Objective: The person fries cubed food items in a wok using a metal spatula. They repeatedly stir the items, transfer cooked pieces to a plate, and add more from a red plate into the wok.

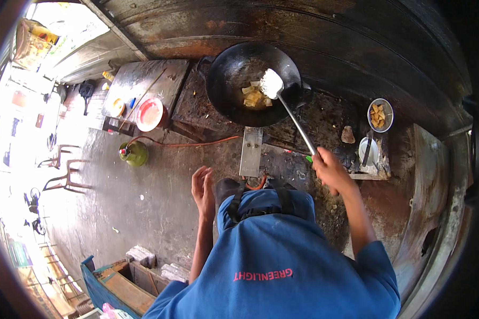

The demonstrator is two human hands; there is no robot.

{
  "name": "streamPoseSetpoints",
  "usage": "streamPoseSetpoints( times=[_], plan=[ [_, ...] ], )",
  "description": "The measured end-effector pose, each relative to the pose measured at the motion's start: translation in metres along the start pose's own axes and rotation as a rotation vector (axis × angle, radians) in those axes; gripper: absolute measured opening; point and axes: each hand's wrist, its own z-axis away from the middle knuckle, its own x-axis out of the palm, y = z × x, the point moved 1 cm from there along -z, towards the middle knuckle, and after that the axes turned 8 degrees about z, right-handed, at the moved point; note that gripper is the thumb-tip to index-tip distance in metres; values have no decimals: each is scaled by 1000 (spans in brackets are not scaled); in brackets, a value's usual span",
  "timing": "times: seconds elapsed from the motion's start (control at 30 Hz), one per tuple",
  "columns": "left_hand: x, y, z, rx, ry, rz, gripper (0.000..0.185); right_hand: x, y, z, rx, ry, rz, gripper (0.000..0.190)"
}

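My right hand grips the handle of a metal wok spatula. The spatula's bright blade lies inside a large dark wok, at the right edge of a small heap of pale yellow food pieces. Those pieces rest at the wok's bottom in what looks like oil. With nothing in it, my left hand is raised in front of my body, fingers loosely bent, apart from any object. A metal gas-burner part juts out below the wok toward me.
Right of the wok, a strainer holds browned pieces above a white bowl with a dark-handled utensil across it; a stone lies nearby. Leftward are a red-and-white bowl, a long stick and a green gas cylinder with an orange hose.
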Motion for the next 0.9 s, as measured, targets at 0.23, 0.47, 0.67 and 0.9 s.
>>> streamPoseSetpoints(
  times=[0.23, 0.47, 0.67, 0.9],
  plan=[
    [1, -12, 21, -93, 176, 15, 34, 14, 1, 29, -6, 27, 125, 32],
    [8, 2, -7, -24, 96, -42, 33, 25, -18, 19, -35, -59, 153, 56],
    [5, 1, -13, -30, 55, -34, 33, 40, -23, 7, 3, -160, -279, 55],
    [0, -2, -4, -54, 75, -38, 32, 42, -34, 10, 46, -233, -556, 56]
  ],
)
